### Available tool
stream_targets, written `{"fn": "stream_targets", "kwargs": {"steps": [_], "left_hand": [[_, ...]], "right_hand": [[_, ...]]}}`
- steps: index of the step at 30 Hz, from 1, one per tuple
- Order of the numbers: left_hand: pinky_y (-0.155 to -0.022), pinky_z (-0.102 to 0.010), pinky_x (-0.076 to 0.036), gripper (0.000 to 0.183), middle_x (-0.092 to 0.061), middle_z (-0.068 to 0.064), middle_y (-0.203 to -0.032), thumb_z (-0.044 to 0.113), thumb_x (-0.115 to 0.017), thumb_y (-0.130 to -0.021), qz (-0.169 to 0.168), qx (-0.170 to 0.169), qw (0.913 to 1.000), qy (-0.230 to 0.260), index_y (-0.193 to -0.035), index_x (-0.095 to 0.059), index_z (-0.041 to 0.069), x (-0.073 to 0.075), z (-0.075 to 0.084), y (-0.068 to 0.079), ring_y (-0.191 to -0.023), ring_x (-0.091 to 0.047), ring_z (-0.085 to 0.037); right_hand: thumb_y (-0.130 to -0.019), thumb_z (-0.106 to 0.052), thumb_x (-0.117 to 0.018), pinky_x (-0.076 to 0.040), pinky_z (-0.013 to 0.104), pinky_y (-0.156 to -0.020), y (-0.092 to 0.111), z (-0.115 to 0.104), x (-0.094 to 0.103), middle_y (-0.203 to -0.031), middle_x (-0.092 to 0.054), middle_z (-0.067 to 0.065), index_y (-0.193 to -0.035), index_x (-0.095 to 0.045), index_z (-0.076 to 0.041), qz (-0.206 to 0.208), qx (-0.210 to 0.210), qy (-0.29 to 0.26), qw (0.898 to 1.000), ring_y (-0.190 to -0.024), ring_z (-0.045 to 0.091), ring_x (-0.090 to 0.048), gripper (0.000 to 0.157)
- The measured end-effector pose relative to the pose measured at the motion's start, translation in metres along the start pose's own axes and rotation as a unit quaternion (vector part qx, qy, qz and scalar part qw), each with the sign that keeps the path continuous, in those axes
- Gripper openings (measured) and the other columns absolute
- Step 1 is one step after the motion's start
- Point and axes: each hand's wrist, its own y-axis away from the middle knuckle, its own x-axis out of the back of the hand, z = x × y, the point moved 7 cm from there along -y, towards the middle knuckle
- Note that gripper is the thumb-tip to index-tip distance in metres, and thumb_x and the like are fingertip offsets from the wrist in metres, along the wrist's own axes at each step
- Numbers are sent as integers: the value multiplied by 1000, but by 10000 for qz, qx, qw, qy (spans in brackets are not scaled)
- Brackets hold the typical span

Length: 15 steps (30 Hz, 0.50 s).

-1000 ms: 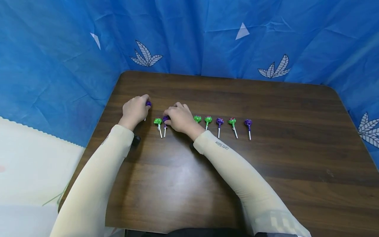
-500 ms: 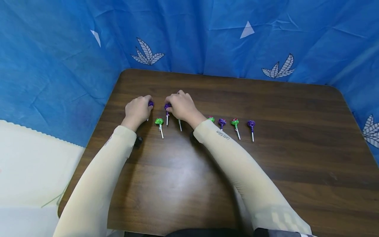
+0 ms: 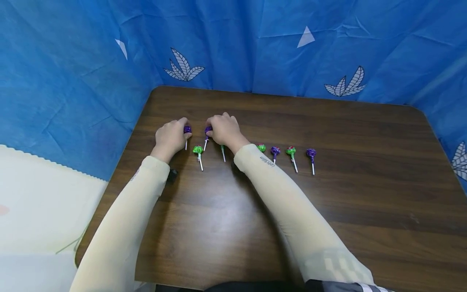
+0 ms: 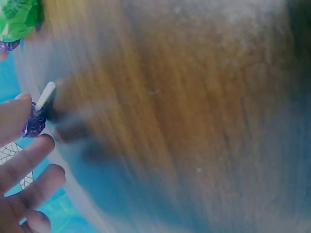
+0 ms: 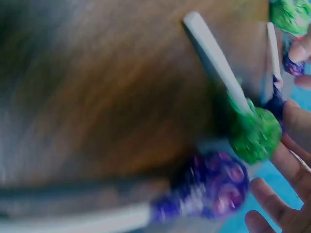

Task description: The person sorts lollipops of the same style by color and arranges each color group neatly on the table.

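the left hand (image 3: 170, 138) grasps a purple lollipop (image 3: 187, 129), pinching its round head between thumb and forefinger; in the left wrist view the other fingers spread away from it, and its white stick points back toward the person. the right hand (image 3: 224, 130) grasps a second purple lollipop (image 3: 207, 132) by its head, at the fingertips on the side facing the left hand, with the stick slanting toward the person. whether either held lollipop touches the table (image 3: 346, 194) cannot be told

a green lollipop (image 3: 198, 150) lies between the two grips, a little nearer the person. just under the right hand is a partly hidden green lollipop (image 5: 255, 133), its stick showing below the palm; beside it in the right wrist view is a blurred purple lollipop (image 5: 218, 184)

to the right of the right hand, past the wrist, a row runs outward: a green lollipop partly covered (image 3: 261, 148) by the right sleeve (image 3: 288, 202), a purple lollipop in the row (image 3: 275, 150), a green and red lollipop (image 3: 290, 151), and, farthest from the grip, an end purple lollipop (image 3: 311, 153). beyond both hands hangs a blue cloth (image 3: 233, 44)
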Motion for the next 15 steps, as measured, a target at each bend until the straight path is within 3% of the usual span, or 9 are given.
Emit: {"fn": "stream_targets", "kwargs": {"steps": [4, 7, 12, 15], "left_hand": [[-90, -63, -47, 46, -58, -23, -130, 32, -64, -97, -15, 96, 9999, 68, -137, -52, 12, 4, 3, 1, -115, -56, -47], [-96, -63, -42, 54, -51, -24, -138, 35, -63, -97, 258, 14, 9995, 205, -143, -47, 12, 9, 9, 4, -121, -50, -47], [-89, -58, -46, 47, -56, -21, -129, 33, -65, -96, 1061, -636, 9916, 377, -135, -56, 10, 19, 41, 16, -113, -51, -42], [-79, -52, -50, 43, -61, -19, -114, 33, -68, -94, 1211, -1071, 9864, 308, -129, -59, 9, 20, 69, 28, -100, -57, -38]], "right_hand": [[-99, -36, -60, -43, 43, -98, 8, 13, 19, -135, -62, -1, -137, -59, -20, 307, 41, -206, 9993, -120, 26, -51, 41], [-100, -34, -59, -42, 46, -101, 20, 31, 37, -137, -61, 1, -137, -59, -20, 588, 69, -438, 9973, -124, 29, -50, 40], [-100, -33, -59, -38, 50, -106, 51, 69, 60, -139, -60, 3, -136, -60, -18, 961, 20, -792, 9922, -127, 32, -48, 40], [-99, -33, -60, -36, 52, -106, 72, 89, 61, -138, -60, 5, -136, -60, -16, 960, -70, -808, 9921, -128, 33, -48, 40]]}}
